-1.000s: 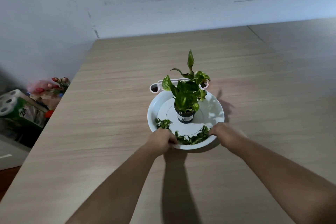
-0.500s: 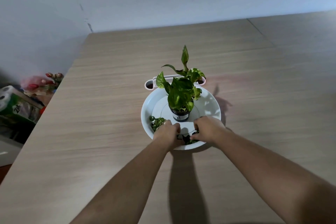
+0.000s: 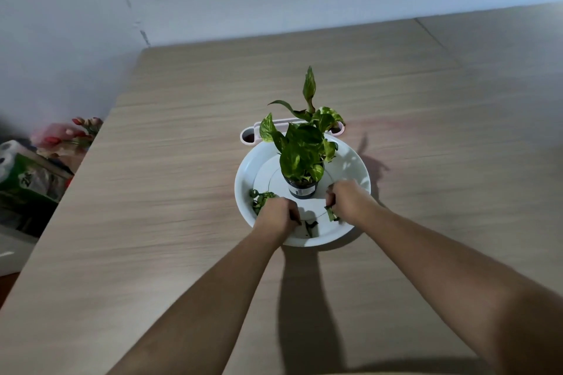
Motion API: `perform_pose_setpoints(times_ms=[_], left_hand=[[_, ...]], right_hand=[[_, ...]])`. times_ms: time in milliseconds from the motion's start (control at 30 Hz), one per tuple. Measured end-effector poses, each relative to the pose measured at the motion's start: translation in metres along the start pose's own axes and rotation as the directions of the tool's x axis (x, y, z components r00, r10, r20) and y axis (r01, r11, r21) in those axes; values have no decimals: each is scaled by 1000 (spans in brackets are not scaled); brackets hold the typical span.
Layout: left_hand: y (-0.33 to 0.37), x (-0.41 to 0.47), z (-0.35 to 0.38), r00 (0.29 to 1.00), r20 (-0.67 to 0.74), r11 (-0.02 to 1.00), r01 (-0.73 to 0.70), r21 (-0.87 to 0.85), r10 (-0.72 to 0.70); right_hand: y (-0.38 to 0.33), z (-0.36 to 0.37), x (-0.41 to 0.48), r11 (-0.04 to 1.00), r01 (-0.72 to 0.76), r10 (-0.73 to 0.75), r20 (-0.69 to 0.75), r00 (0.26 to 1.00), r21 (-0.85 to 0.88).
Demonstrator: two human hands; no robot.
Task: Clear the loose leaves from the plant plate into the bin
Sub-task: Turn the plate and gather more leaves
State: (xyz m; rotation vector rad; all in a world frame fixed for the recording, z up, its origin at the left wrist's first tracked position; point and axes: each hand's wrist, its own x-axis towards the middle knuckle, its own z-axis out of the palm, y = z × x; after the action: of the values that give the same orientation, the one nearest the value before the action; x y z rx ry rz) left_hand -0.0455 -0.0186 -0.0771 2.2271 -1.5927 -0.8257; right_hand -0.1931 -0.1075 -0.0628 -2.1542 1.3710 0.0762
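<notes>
White plate (image 3: pixel 359 161), green-and-yellow variegated plant (image 3: pixel 300 146), pale wood-grain table (image 3: pixel 182 192).

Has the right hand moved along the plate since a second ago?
Yes. The right hand has slid inward from the plate rim's near-right edge toward the plant pot, closed on leaves.

A light wood-grain laminate tabletop (image 3: pixel 182 222) runs from the near edge to the pale wall at the far side, with a seam crossing its far right corner. A round white plastic plate (image 3: pixel 356 173) rests on it slightly right of centre. Just beyond the plate's far rim lies a pale pink oblong container (image 3: pixel 248 135), partly hidden by foliage.
</notes>
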Motion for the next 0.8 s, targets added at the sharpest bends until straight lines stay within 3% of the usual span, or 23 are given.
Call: perform_pose_setpoints(times_ms=[133, 467, 800], left_hand=[[2, -2, -15, 997, -68, 999, -39, -26, 37], [16, -14, -9, 982, -101, 985, -168, -49, 163], [170, -45, 60, 905, 44, 905, -420, -64, 423]], right_hand=[[-6, -12, -5, 995, 21, -13, -76, 997, 93], [8, -20, -41, 951, -37, 133, -298, 945, 307], [124, -73, -173, 901, -126, 318, -432, 844, 416]])
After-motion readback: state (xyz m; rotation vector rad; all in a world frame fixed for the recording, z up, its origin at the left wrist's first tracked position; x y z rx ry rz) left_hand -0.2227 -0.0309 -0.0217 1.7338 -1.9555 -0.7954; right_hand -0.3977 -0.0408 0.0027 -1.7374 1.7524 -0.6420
